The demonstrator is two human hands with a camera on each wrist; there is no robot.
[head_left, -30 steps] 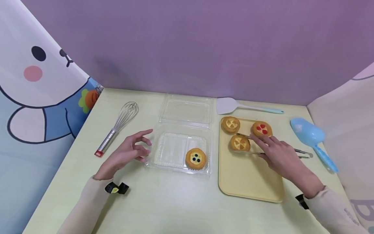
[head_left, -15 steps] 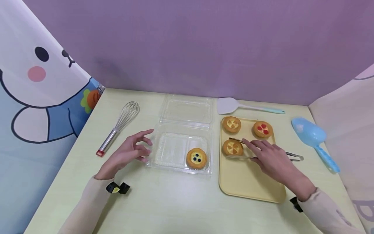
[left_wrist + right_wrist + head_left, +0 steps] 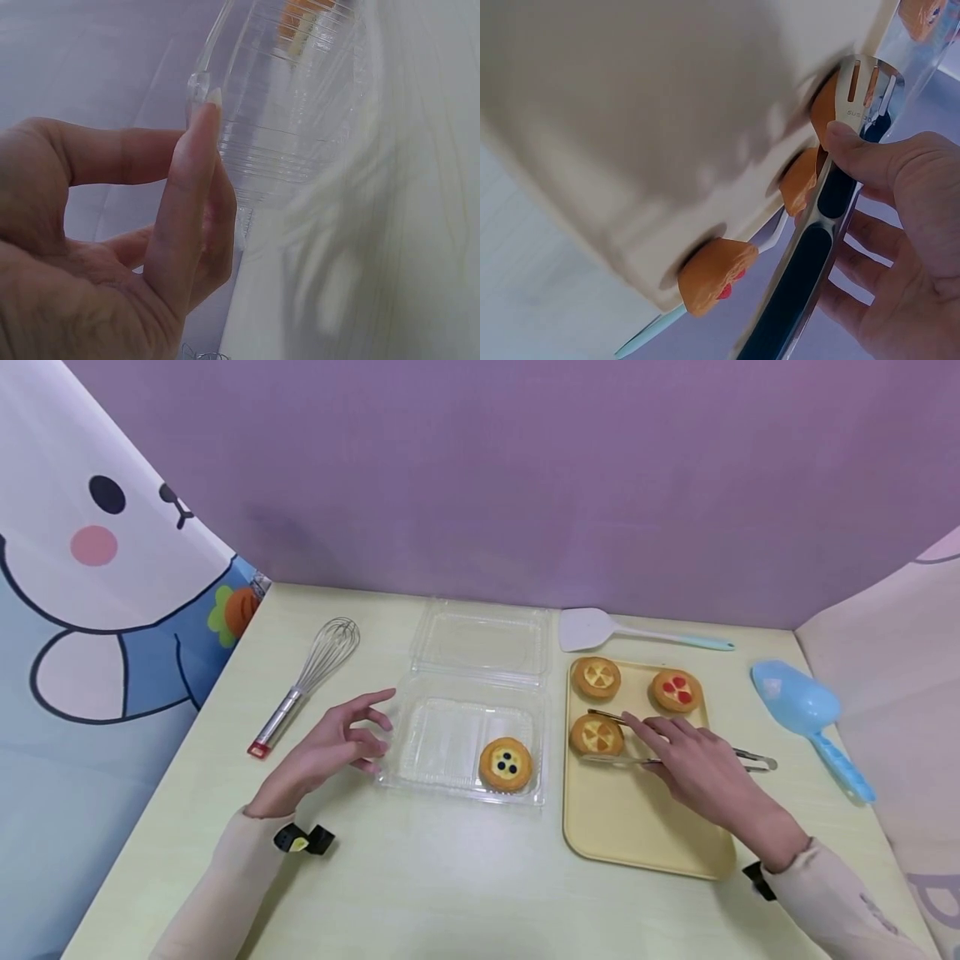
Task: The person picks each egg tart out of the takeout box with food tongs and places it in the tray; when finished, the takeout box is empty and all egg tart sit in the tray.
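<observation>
My right hand (image 3: 693, 766) grips metal tongs (image 3: 795, 277), their tips on either side of an egg tart (image 3: 597, 737) topped with orange-brown wedges. That tart is at the left edge of a yellow tray (image 3: 645, 827). Behind it on the tray are a similar tart (image 3: 597, 677) and one with red pieces (image 3: 676, 691). A tart with dark berries (image 3: 506, 765) sits at the right of a clear plastic container (image 3: 442, 743) with its lid folded back. At the container's left edge is my left hand (image 3: 333, 745), fingers loosely bent and apart; the left wrist view shows a fingertip by the rim.
A whisk (image 3: 311, 681) lies on the table's left. Behind the tray is a white spatula (image 3: 588, 629) with a pale green handle end. A blue scoop (image 3: 798, 697) lies right of the tray. A purple backdrop (image 3: 525, 485) rises behind the table.
My right hand and the tongs have moved a little left, and the wedge-topped tart between the tips has shifted left on the tray. The left hand stays in place.
</observation>
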